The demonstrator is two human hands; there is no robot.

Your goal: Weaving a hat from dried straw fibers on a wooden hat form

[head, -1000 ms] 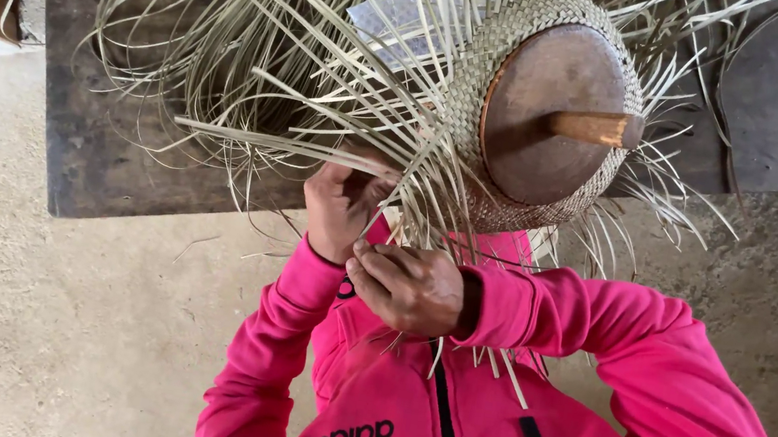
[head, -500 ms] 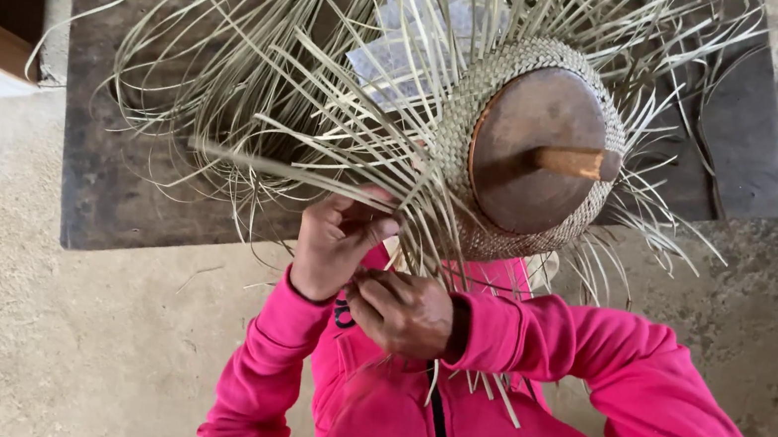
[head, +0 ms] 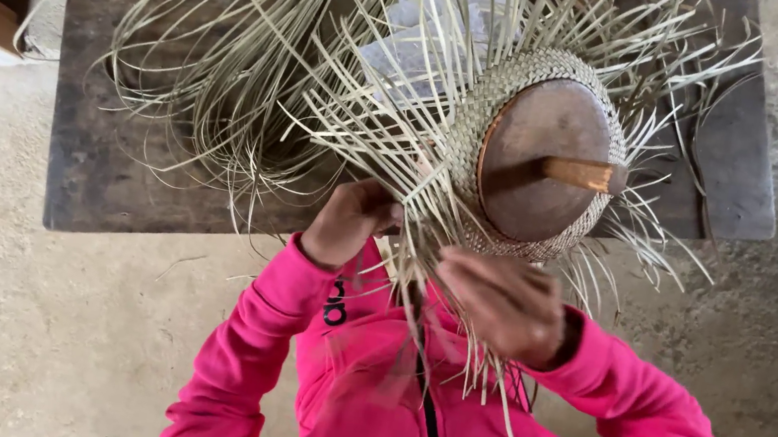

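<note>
Straw hat weave (head: 481,130) sits on our round wooden block (head: 542,159) keeping shape; left hand (head: 348,223) pinches loose strands (head: 424,253) taut; right hand (head: 503,304) curls around hanging ends.

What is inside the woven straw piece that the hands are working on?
A rounded brown wooden form with a short wooden peg fills the woven straw piece. How deep the form goes and what the weave's far side looks like are covered. Both hands grip loose strands at its lower edge.

The person wears a bright pink zip-up jacket (head: 385,398) with long sleeves, a black zipper at six o'clock and black chest lettering.
</note>
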